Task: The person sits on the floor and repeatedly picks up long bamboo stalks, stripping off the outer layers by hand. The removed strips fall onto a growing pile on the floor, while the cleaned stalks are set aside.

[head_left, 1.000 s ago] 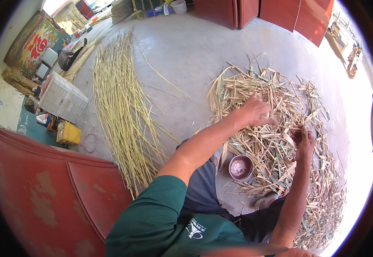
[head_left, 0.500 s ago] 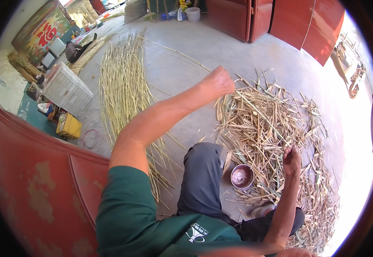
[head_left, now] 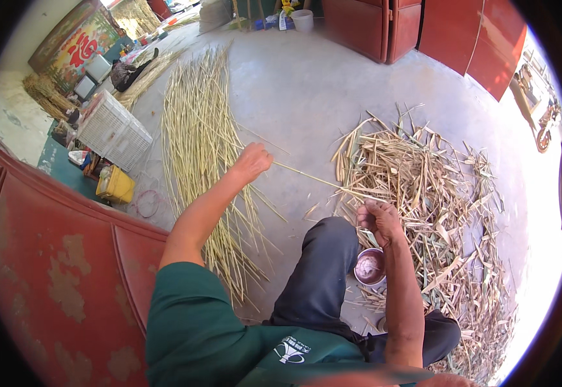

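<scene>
My left hand (head_left: 253,161) is closed around the end of a long pale reed stalk (head_left: 310,178), stretched out over the row of cleaned stalks (head_left: 198,142) laid on the concrete. My right hand (head_left: 377,218) pinches the same stalk near its other end, just above my knee. Behind the right hand lies a heap of stripped husks and leaves (head_left: 423,187). A small round bowl (head_left: 370,266) sits on the floor beside my leg, under my right forearm.
A white lattice crate (head_left: 114,132) and a yellow container (head_left: 116,184) stand at the left near a red metal door (head_left: 55,271). Red doors (head_left: 423,29) and a white bucket (head_left: 302,19) are at the back. Another person (head_left: 129,69) sits far left.
My left hand has swung from the husk heap out to the left, drawing a stalk with it. My right hand stayed near the heap's edge, now gripping the stalk.
</scene>
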